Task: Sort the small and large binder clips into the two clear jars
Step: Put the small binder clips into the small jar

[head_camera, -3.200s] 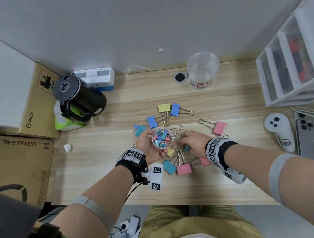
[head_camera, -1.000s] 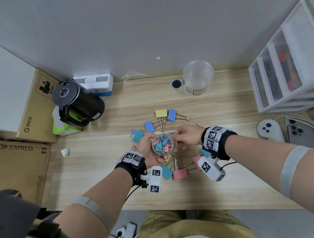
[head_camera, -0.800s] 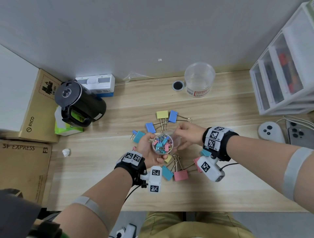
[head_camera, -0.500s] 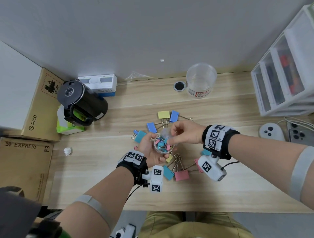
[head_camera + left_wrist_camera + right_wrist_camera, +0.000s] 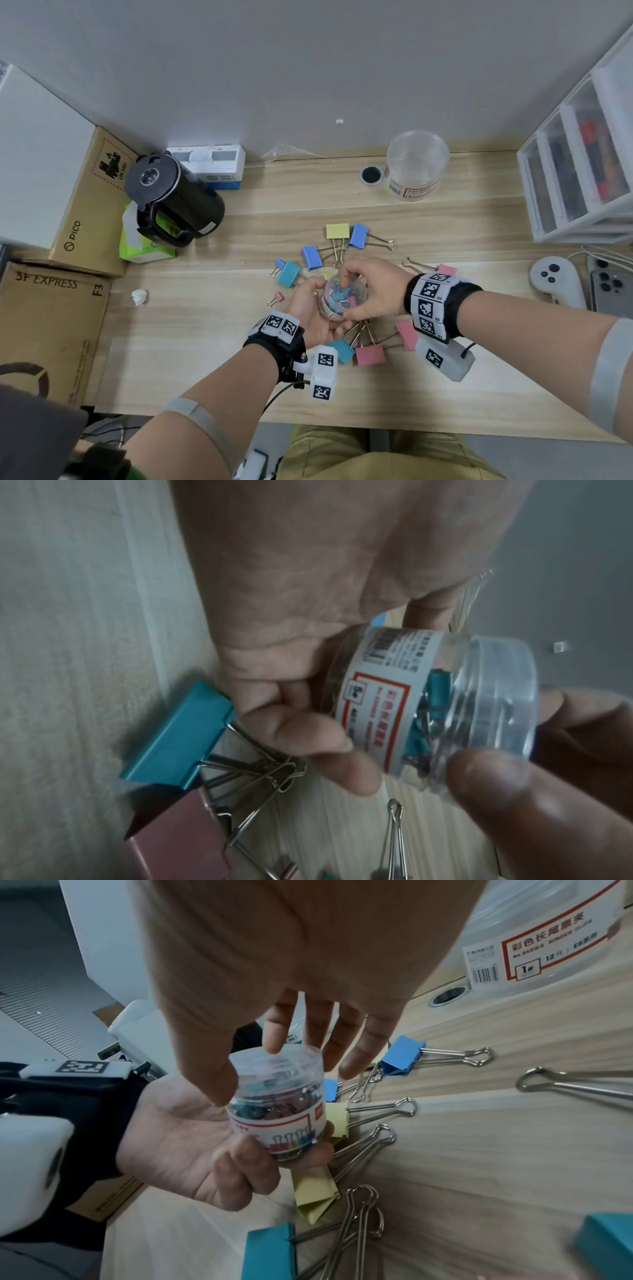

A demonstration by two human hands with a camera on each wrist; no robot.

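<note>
My left hand [image 5: 317, 308] grips a small clear jar [image 5: 340, 301] full of small coloured clips, held just above the table. My right hand [image 5: 356, 294] reaches over it, thumb and fingers curled round the clear lid [image 5: 274, 1056] on the jar's mouth. In the left wrist view the jar [image 5: 428, 704] lies tilted in my fingers. The large clear jar [image 5: 416, 164] stands open and empty at the back. Large clips lie around my hands: yellow [image 5: 337, 231], blue [image 5: 358, 235], teal [image 5: 288, 274], pink [image 5: 370, 354]. A small pink clip [image 5: 278, 297] lies left of my left hand.
A black kettle [image 5: 171, 198] and cardboard boxes [image 5: 51, 325] stand at the left. A white drawer unit [image 5: 582, 171] fills the back right, with a white controller [image 5: 555, 284] and a phone [image 5: 613, 291] in front of it. A round cable hole [image 5: 371, 175] is beside the large jar.
My right hand left the clips on the table, brought the clear lid over the small jar and now holds it on the jar's mouth. My left hand has kept hold of the jar.
</note>
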